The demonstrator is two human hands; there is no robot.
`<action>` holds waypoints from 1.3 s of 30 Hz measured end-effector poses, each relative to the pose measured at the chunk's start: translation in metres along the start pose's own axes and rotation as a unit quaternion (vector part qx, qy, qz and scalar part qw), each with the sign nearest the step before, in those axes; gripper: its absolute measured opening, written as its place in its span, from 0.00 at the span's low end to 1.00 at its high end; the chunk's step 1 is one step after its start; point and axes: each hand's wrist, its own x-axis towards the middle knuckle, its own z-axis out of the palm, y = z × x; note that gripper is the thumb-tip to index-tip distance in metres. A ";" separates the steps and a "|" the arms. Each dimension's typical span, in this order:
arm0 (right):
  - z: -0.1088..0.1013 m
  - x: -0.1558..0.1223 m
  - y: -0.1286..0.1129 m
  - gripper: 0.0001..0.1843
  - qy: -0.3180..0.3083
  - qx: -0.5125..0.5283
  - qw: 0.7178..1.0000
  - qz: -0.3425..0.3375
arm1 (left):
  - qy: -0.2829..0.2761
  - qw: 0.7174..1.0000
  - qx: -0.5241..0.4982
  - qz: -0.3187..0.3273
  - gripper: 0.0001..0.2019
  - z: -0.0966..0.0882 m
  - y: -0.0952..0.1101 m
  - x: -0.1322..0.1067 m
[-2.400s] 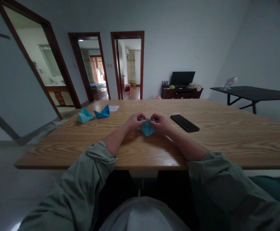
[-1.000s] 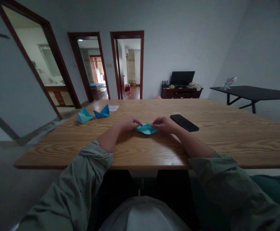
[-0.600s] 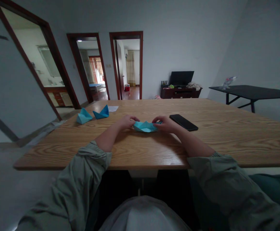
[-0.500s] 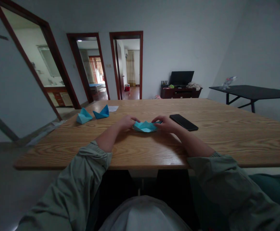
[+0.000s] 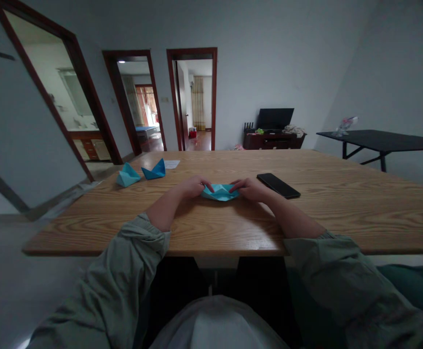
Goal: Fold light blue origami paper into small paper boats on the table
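A light-blue folded paper boat is low over the wooden table in front of me, with a small peak at its middle. My left hand grips its left end, the index finger reaching over into the fold. On the other side my right hand has hold of the right end, its index finger laid along the inside of the paper. Both thumbs are mostly hidden. Two more paper boats stand at the left: a light-blue one and a darker blue one.
Right of my right hand lies a black smartphone on the wooden table. A white slip of paper is behind the dark-blue boat. Further back are a black folding table and a television on a low cabinet.
Both index fingers have moved inward, from the ends of the paper boat onto its inside near the middle peak. The other boats and the phone stay put.
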 end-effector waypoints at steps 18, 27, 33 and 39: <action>0.003 0.001 0.005 0.17 0.041 -0.024 0.998 0.035 | -0.072 0.995 -0.071 0.003 0.18 -0.008 0.000 -0.007; 0.002 0.000 -0.004 0.22 0.133 0.079 0.988 0.028 | -0.079 0.995 -0.039 0.051 0.27 -0.009 -0.005 -0.004; 0.000 0.003 -0.005 0.21 0.202 0.112 0.973 0.016 | -0.035 0.998 -0.015 0.054 0.18 -0.008 -0.005 -0.002; 0.001 0.005 0.003 0.19 0.195 0.097 0.976 0.000 | 0.091 0.994 0.054 0.034 0.14 -0.019 -0.012 -0.001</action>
